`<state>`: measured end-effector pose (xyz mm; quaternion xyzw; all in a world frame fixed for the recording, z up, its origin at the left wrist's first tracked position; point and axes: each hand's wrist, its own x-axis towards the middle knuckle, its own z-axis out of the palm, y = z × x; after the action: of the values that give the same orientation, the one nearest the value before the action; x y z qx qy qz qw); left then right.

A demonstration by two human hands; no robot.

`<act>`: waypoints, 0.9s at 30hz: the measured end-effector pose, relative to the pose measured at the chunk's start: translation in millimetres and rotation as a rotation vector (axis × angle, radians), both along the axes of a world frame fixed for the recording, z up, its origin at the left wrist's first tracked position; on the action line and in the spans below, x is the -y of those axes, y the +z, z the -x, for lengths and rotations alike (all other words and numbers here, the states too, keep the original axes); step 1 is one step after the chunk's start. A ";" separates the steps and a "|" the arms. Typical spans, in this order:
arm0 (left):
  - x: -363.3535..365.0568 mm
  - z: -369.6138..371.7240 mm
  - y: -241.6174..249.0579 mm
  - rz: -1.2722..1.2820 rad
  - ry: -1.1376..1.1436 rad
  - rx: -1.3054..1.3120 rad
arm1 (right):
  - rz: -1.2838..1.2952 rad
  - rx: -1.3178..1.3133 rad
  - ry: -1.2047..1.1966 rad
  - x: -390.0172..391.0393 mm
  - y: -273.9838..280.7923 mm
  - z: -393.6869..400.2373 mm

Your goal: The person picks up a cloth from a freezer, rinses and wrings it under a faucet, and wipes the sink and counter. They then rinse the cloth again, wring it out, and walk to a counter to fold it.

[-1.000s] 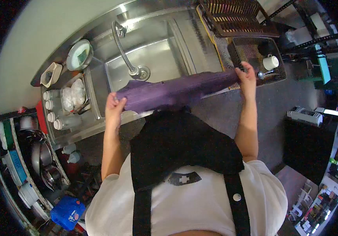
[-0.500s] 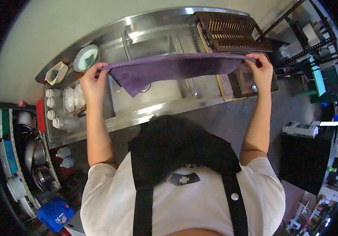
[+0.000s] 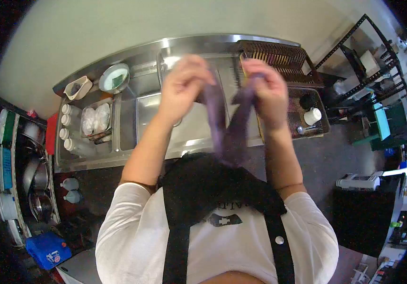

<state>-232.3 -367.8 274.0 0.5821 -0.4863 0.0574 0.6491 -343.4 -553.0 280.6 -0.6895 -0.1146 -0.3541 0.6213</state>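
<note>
A purple cloth (image 3: 234, 139) hangs in a blurred, narrow V between my two hands, its lower fold close to my black apron. My left hand (image 3: 184, 87) pinches one end of it, above the steel sink (image 3: 154, 111). The other end is gripped in the fingers of my right hand (image 3: 269, 94), in front of the dish racks. Both hands are raised over the sink counter, and the cloth covers part of the basin behind it.
On the counter's left stand several white-capped bottles (image 3: 73, 146), a basket of bagged items (image 3: 97, 120), a metal bowl (image 3: 114, 78) and a beige tub (image 3: 78, 87). Right of the sink, a brown dish rack (image 3: 279, 59) sits behind a basket holding a white cup (image 3: 313, 116).
My hands have moved inward, toward each other. The cloth, stretched wide and nearly straight before, now sags down in a V between them. More of the right basket shows, with the white cup.
</note>
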 end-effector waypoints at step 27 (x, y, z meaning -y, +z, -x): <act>61.8 -12.0 -154.5 -0.442 -0.445 0.264 | -0.045 -0.799 -0.114 43.0 -33.9 64.0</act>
<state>-220.3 -429.6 119.6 0.5760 -0.6818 -0.1177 0.4354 -407.4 -596.0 246.7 -0.7645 0.1821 -0.0944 0.6111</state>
